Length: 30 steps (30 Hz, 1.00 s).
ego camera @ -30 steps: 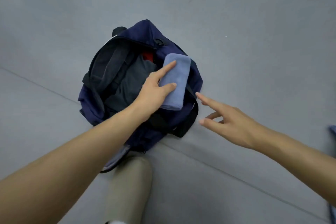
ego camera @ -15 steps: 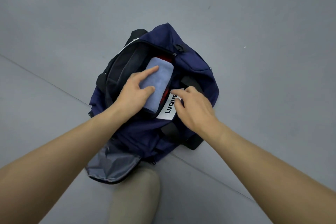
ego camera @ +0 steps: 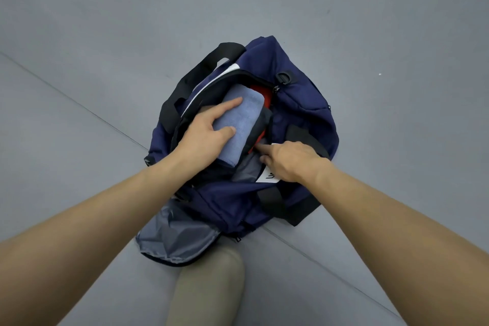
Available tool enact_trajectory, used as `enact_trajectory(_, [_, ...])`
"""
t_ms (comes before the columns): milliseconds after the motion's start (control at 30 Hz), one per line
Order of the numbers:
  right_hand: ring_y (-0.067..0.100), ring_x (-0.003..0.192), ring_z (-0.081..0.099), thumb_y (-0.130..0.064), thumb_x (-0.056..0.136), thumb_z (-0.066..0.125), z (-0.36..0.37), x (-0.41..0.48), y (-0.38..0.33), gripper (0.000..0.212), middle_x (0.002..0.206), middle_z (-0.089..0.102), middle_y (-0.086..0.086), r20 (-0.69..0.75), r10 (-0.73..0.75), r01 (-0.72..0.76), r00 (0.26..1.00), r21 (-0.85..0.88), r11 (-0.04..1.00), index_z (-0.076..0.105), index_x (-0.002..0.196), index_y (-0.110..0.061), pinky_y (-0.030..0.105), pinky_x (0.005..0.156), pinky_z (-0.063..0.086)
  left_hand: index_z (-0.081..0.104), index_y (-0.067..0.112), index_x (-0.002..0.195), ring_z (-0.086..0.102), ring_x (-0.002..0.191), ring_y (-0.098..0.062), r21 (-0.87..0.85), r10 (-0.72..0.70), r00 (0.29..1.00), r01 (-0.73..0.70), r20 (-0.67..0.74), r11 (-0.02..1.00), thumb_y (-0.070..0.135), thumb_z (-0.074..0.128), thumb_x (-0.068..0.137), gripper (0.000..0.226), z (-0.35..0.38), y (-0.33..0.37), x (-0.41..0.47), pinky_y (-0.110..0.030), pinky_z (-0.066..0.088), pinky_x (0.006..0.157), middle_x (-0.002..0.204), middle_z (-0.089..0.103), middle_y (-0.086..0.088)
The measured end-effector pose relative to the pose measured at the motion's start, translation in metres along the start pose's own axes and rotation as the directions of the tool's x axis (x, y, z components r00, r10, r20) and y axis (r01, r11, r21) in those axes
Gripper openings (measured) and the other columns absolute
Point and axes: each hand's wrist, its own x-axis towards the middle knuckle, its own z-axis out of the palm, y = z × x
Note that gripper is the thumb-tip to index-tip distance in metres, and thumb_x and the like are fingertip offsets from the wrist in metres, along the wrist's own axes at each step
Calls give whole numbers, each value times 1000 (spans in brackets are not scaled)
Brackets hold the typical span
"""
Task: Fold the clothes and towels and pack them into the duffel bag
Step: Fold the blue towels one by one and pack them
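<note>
The folded blue towel [ego camera: 239, 124] lies lengthwise in the open mouth of the navy duffel bag [ego camera: 304, 103], its far end under the zip edge and its near end still riding above the rim. The left hand [ego camera: 203, 137] has it: index finger and thumb lie straight on top, while the other fingers disappear under its left edge, which reads as a hold and not a bare press. The right hand [ego camera: 291, 161] sits at the near-right rim over a white label [ego camera: 267, 178], index finger poking towards the clothes; whether it pinches the rim or only pushes on it I cannot tell. To do this well, I would keep the mouth spread with the right hand, slide the towel down flat along the left wall so the fold does not open, then press it level with the palm before letting go. A red garment [ego camera: 260, 92] and a dark garment [ego camera: 264, 119] already crowd the right side and could ruck up if the towel is forced in. How deep the bag is and how much room remains under the towel is hidden. The label's print is mostly covered. The grey-lined end pocket [ego camera: 180, 235] gapes open towards the knee [ego camera: 209, 286], its contents unseen; the bag stands on a grey floor [ego camera: 92, 21], and no other laundry is in view.
</note>
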Motion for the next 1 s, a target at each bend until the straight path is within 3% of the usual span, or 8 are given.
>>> enact_trajectory(100, [36, 119, 54, -43, 106, 27, -6, -1, -3, 41, 134, 57, 9, 58, -26, 26, 998, -4, 1000, 42, 145, -40, 41, 86, 42, 58, 38, 137, 49, 125, 1, -10, -3, 1000, 3, 1, 1000, 4, 59, 91, 57, 1, 0, 2, 4, 34, 92, 134, 53, 11])
enact_trajectory(300, [36, 107, 59, -49, 105, 29, -6, -6, 1, 45, 116, 64, 13, -41, 64, -67, 997, -72, 995, 45, 131, -16, 39, 73, 38, 57, 39, 138, 46, 126, 2, 0, 1, 1000, -1, 25, 1000, 6, 59, 92, 57, 2, 1, -2, -2, 35, 95, 137, 52, 12])
enact_trajectory(367, [37, 98, 62, -45, 106, 31, -2, -11, 0, 39, 108, 65, 13, -155, 62, -75, 986, -79, 994, 45, 123, -13, 38, 69, 38, 57, 38, 138, 46, 128, 1, -12, 0, 1000, 0, 24, 1000, 6, 60, 92, 57, 3, 2, -2, -6, 35, 100, 140, 51, 11])
enact_trajectory(467, [38, 80, 62, -37, 106, 32, 1, -25, -5, 24, 82, 59, 7, -404, 79, -78, 911, 21, 997, 41, 100, -15, 37, 62, 39, 57, 40, 138, 46, 129, -2, -3, -4, 1000, 4, 13, 1000, 8, 60, 91, 56, 6, 5, -2, -15, 36, 107, 141, 49, 7])
enact_trajectory(633, [35, 65, 56, -41, 104, 38, -14, -79, 8, 25, 67, 61, 3, -604, 223, -27, 765, 316, 948, 46, 91, -21, 43, 65, 48, 56, 43, 138, 48, 125, -2, -9, 3, 996, -2, 91, 1000, 11, 61, 93, 55, 14, 13, -3, -11, 38, 99, 139, 48, 9])
enact_trajectory(700, [31, 62, 56, -38, 103, 42, -21, -102, 18, 24, 62, 59, -1, -627, 278, 4, 727, 409, 913, 48, 88, -22, 43, 68, 47, 57, 43, 137, 48, 126, -3, -3, 10, 986, -10, 166, 1000, 10, 61, 93, 55, 24, 15, -1, -11, 38, 98, 141, 48, 8])
enact_trajectory(833, [22, 63, 58, -40, 103, 42, -24, -121, 29, 25, 64, 64, -3, -603, 341, 10, 721, 501, 865, 50, 87, -23, 40, 70, 47, 55, 31, 142, 44, 128, 2, 35, 23, 951, -36, 309, 999, 5, 62, 93, 56, 58, 17, 16, 5, 33, 89, 147, 46, 10])
enact_trajectory(1000, [20, 63, 59, -43, 103, 41, -21, -133, 31, 25, 67, 66, -2, -569, 354, 6, 742, 534, 845, 49, 88, -25, 37, 69, 45, 53, 19, 144, 47, 127, -4, -36, 10, 953, 1, 304, 999, -2, 61, 93, 56, 99, 23, 45, 4, 35, 90, 144, 52, 6])
